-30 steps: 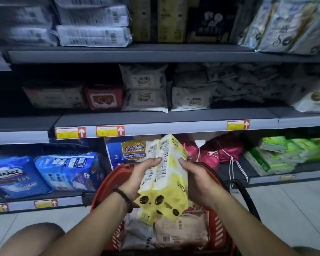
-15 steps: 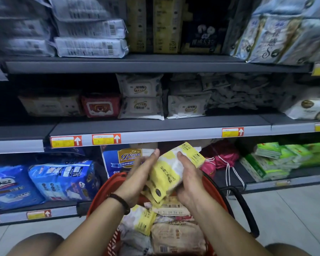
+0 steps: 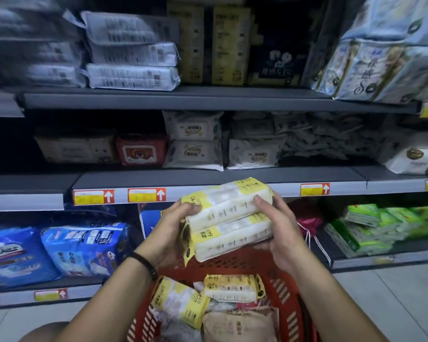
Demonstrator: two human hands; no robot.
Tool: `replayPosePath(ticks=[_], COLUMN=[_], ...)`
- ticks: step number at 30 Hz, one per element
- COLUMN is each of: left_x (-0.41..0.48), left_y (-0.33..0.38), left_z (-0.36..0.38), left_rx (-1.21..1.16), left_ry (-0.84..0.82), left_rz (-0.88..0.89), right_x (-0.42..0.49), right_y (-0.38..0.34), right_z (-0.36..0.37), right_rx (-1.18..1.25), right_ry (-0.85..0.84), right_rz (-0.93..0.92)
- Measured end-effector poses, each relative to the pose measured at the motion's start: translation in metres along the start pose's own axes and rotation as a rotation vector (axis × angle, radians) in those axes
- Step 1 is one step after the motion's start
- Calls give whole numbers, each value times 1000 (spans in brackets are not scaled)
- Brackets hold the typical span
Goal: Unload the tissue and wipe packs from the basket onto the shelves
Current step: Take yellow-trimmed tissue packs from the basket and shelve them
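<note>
Yellow-and-white tissue multipack (image 3: 229, 218): gripped endwise by left hand (image 3: 169, 233) and right hand (image 3: 278, 225), fingers curled round it, above red basket (image 3: 286, 294); unloading underway, next likely placement on middle shelf (image 3: 232, 177).

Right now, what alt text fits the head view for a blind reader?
Both hands hold a yellow-and-white tissue pack above a red basket, the left hand at its left end, the right hand at its right. More packs lie in the basket; stocked shelves stand behind.
</note>
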State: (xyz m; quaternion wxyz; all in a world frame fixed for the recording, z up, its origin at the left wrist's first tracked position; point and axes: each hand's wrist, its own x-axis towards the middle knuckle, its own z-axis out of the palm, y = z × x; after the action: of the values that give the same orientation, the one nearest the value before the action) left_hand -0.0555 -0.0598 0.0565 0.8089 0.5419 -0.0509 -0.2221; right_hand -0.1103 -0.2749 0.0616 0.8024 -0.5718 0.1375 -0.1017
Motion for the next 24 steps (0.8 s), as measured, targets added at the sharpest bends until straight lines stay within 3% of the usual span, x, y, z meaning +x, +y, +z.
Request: replayPosePath(ticks=[5,7,10,13,19,24], left_x=[0,-1,-7,-12,-15,-19], left_y=[8,5,4,11,34,54], left_z=[-4,-4,-5,0,21,43], left_rx=[55,48,52,383,524,493], left_ry=[14,63,-26,-120,120,185], left_rz=[58,115,182,308,493,567], right_x=[1,2,4,2,-5,-21], right_y=[4,5,4,-3,-24,-55], right_z=[-3,-6,-8,-8,2,8], right_rx=[-11,0,65,95,48,-138], right_ry=[-138,-100,-35,-46,-109,-70], right_rz=[-13,-35,-86,-130,-254,-328])
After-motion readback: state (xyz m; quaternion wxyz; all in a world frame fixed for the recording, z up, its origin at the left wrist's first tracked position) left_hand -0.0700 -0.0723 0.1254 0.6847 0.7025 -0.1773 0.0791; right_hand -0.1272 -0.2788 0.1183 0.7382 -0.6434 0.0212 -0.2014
